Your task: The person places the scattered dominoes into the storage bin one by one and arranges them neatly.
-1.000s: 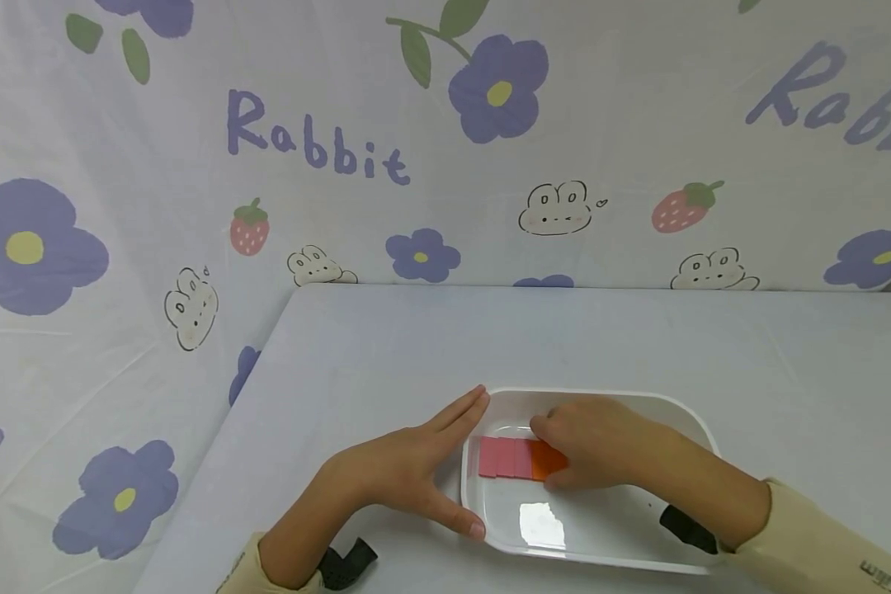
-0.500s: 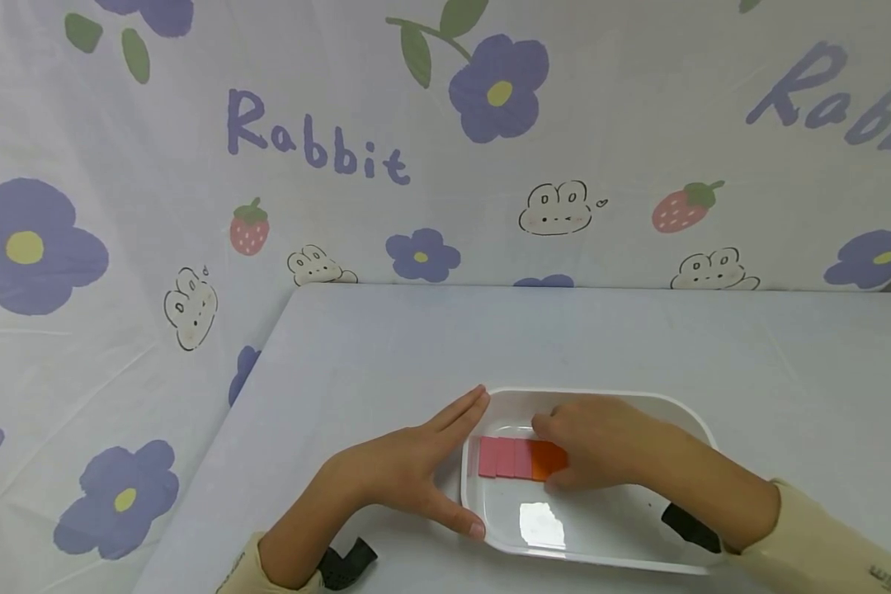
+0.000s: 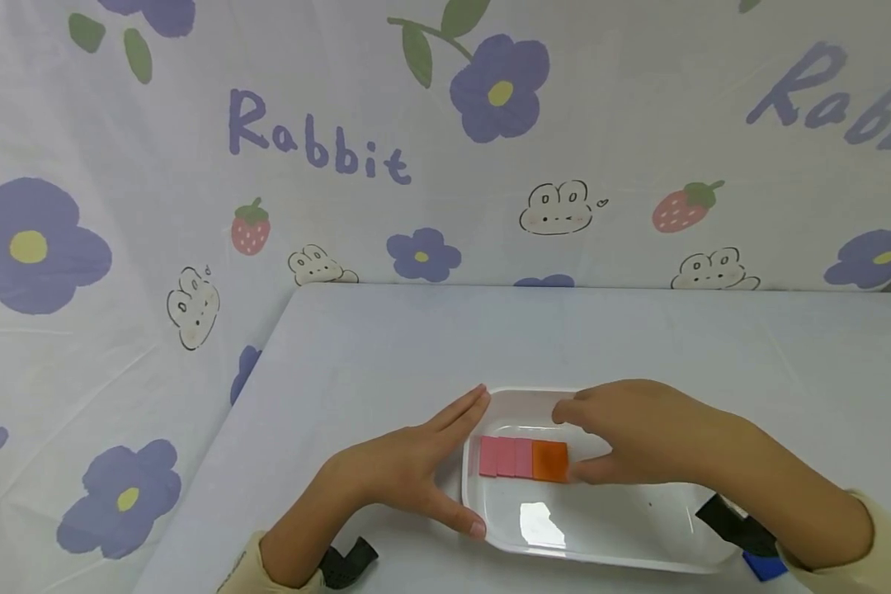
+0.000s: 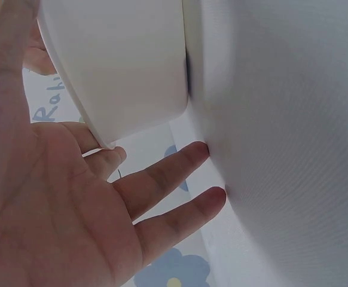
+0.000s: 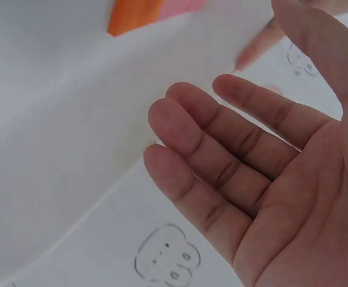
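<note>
- Head view: orange tile point(image 3: 550, 461) and pink tiles point(image 3: 506, 457) in a row inside white tray point(image 3: 601, 532), toward 9 o'clock from its middle.
- Right hand point(image 3: 642, 437) over tray, just to 3 o'clock of orange tile, fingers loosely parted, empty.
- Left hand point(image 3: 404, 470) at tray's 9 o'clock end, fingers and thumb spread, touching rim.
- Blue piece point(image 3: 765, 567) on table point(image 3: 416, 346), outside tray at 4 o'clock.
- Patterned cloth point(image 3: 609, 124) beyond, at 12 o'clock.

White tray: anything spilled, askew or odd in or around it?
No spill shows. A small dark speck stands out on the white tray; dirt or damage, I can't tell. A blue piece lies outside the near right corner, while the pink pieces and orange piece sit inside.
</note>
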`<state>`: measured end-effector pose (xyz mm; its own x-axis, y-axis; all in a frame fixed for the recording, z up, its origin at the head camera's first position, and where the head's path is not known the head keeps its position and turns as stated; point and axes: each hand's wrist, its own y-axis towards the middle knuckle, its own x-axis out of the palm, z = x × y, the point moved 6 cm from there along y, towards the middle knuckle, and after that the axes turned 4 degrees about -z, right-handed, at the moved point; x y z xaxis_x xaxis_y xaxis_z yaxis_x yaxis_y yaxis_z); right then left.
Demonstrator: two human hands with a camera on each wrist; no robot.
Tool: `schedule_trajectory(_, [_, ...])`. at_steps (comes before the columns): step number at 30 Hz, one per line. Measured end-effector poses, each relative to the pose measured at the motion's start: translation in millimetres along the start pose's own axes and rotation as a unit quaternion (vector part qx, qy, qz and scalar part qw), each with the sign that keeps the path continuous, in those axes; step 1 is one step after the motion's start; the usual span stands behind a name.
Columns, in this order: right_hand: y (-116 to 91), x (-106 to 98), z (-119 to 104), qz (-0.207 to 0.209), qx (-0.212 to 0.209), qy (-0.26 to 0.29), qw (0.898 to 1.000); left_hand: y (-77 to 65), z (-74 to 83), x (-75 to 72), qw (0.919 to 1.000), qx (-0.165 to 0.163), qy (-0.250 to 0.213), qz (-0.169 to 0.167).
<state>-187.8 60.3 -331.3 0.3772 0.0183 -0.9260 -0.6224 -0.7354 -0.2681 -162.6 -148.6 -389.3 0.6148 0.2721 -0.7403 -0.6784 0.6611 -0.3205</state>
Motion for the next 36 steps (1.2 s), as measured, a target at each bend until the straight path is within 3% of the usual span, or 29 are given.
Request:
schedule_trajectory(7, [-28,-9,12,0.017,0.024,0.002,1.0,0.2,-0.6,0.6,1.0,0.002,0.006,0.0])
schedule_trajectory(19, [-62,-2,26,0.035,0.046,-0.018,0.998,0.8,-0.8,0.9,1.0,0.0,-0.002,0.0])
schedule_trajectory(25, [-80,5,37,0.046,0.09,-0.047,0.994,2.0,-0.5,1.0,1.0,-0.003,0.001,-0.001])
schedule_trajectory(32, [-112,5,56,0.118,0.108,-0.066,0.985,2.6,-1.3,1.4,1.0,-0.003,0.002,-0.003])
schedule_trajectory(36, [-123,10,73,0.1,0.133,-0.038,0.985,2.6,-1.5,1.6,1.0,-0.003,0.0,-0.002])
